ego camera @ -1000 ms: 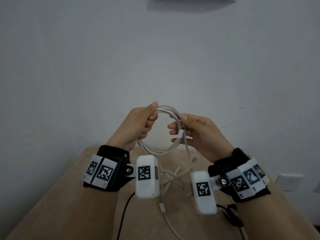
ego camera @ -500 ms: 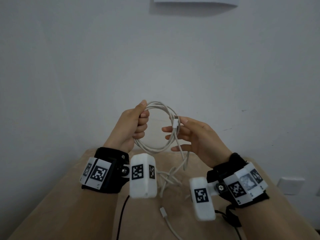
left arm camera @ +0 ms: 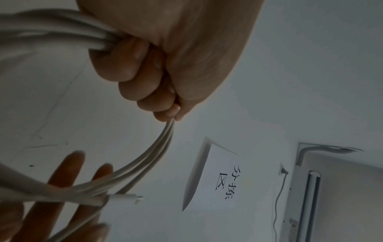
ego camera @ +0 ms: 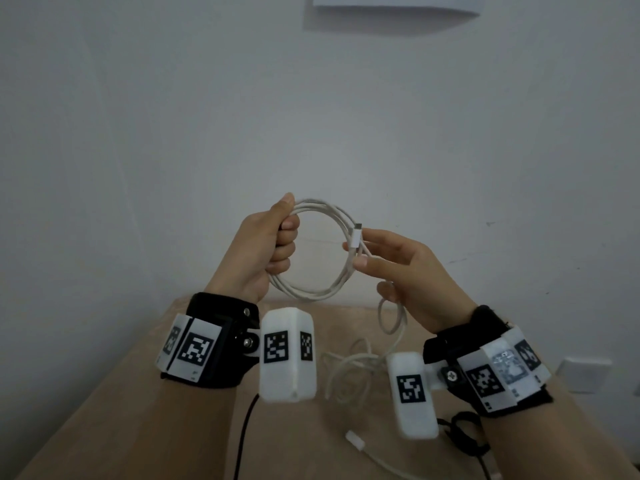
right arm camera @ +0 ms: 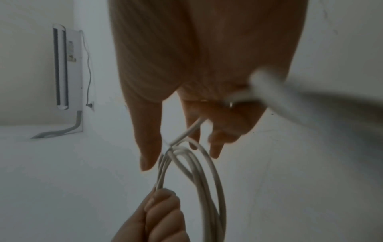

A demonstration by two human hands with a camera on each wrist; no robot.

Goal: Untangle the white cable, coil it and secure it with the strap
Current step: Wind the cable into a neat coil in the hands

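cable: white cable [ego camera: 313, 251] coiled in air between both hands, tail drooping to table [ego camera: 104, 410]
left hand [ego camera: 263, 244]: fist wrapped round coil's left side
right hand [ego camera: 408, 268]: fingers mostly straight, fingertips [ego camera: 362, 270] pinching coil's right side by plug [ego camera: 356, 239]

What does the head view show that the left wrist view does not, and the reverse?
Only the head view shows the beige tabletop, the loose tangled rest of the white cable lying on it, a second white connector, and the whole round coil.

Only the left wrist view shows the white paper sign with black characters and the white wall-mounted unit.

Both show the left hand gripping the coil, the right hand with its fingers extended at the strands, and the white connector at the coil.
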